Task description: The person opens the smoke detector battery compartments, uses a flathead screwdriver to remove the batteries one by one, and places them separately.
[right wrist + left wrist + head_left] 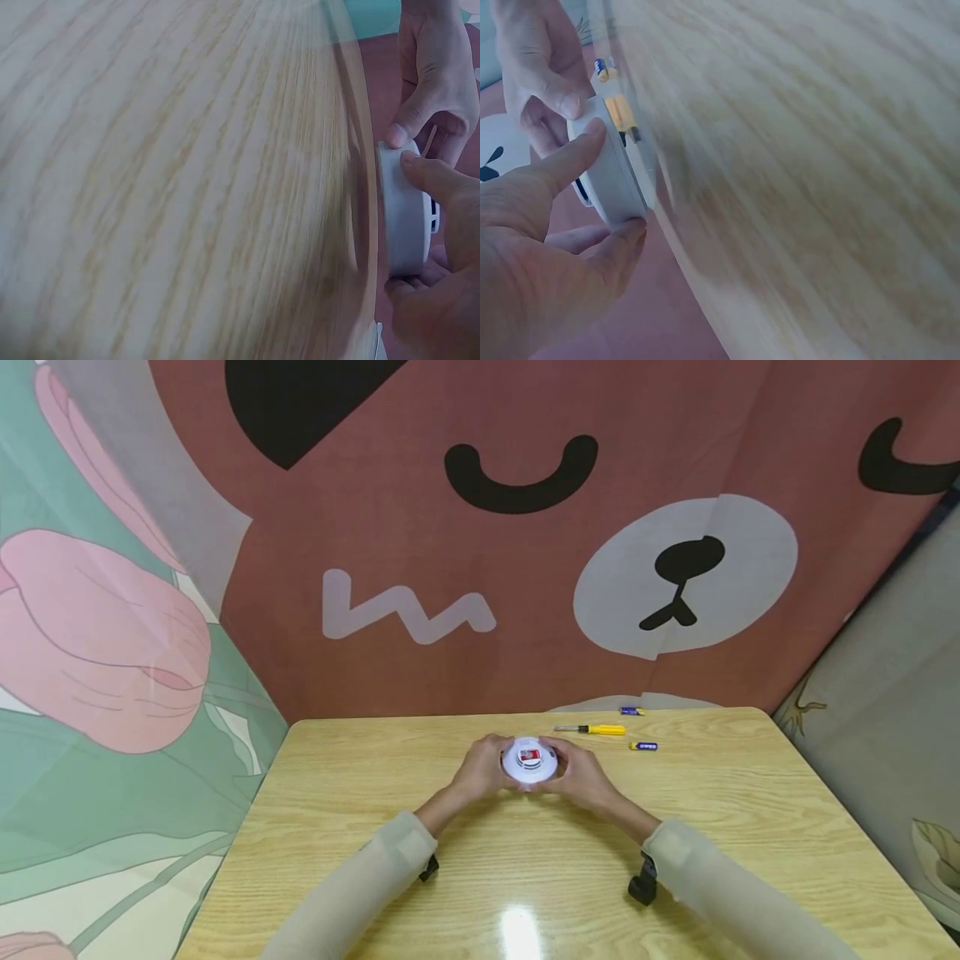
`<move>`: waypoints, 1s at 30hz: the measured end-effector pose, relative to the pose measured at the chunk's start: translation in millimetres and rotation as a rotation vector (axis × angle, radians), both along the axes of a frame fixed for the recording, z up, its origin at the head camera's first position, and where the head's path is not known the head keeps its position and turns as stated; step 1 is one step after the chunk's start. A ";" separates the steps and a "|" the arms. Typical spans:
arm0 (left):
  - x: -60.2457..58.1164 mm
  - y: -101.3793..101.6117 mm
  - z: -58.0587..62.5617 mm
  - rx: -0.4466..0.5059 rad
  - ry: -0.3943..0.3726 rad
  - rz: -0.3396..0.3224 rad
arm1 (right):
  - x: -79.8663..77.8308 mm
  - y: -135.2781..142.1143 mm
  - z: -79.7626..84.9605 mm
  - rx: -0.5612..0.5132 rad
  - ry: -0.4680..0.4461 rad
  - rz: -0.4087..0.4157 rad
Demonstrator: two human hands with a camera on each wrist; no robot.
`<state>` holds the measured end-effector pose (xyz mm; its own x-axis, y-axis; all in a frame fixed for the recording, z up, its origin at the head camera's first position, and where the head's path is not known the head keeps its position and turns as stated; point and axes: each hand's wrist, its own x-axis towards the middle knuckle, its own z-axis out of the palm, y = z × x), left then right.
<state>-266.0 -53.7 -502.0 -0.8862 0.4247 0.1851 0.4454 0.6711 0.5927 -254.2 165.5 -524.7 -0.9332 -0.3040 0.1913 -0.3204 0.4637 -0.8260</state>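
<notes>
A round white smoke detector (528, 774) with a red label on its face sits between both hands, close to the tabletop. My left hand (482, 768) grips its left rim, and my right hand (587, 775) grips its right rim. In the left wrist view, the smoke detector (613, 176) appears edge-on, with the left thumb on its upper side and fingertips at its lower edge. The right wrist view shows the right thumb on the smoke detector's (403, 217) side. Whether it touches the table is hard to tell.
Beyond the right hand lies a yellow-handled screwdriver (606, 730). One small battery (643, 746) lies right of it, another battery (632, 711) near the back edge. The wooden table (360, 777) ends at a curtain (420, 677) with a bear print.
</notes>
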 end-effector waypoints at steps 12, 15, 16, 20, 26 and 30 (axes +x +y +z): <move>0.2 -0.5 -7.1 -0.069 0.007 -0.012 | 1.2 -3.9 -6.1 0.122 0.067 0.010; 0.2 -0.1 -8.2 -0.093 0.014 -0.011 | 1.7 -4.1 -7.1 0.142 0.089 0.015; 0.2 0.0 -8.6 -0.101 0.018 -0.011 | 1.9 -4.0 -7.4 0.149 0.097 0.015; 0.5 0.7 -9.5 -0.129 0.030 -0.015 | 2.5 -3.8 -6.7 0.167 0.112 0.021; 1.2 -0.6 -9.9 -0.139 0.031 -0.015 | 2.9 -2.7 -3.3 0.197 0.122 0.047; 2.0 -3.8 -7.0 -0.099 -0.016 -0.007 | 3.8 -1.9 -0.5 0.238 0.104 0.061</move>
<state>-264.0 -57.5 -508.9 -0.8858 0.4462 0.1272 0.4409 0.7239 0.5306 -250.4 163.6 -525.2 -0.8911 -0.4066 0.2015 -0.4309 0.6186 -0.6571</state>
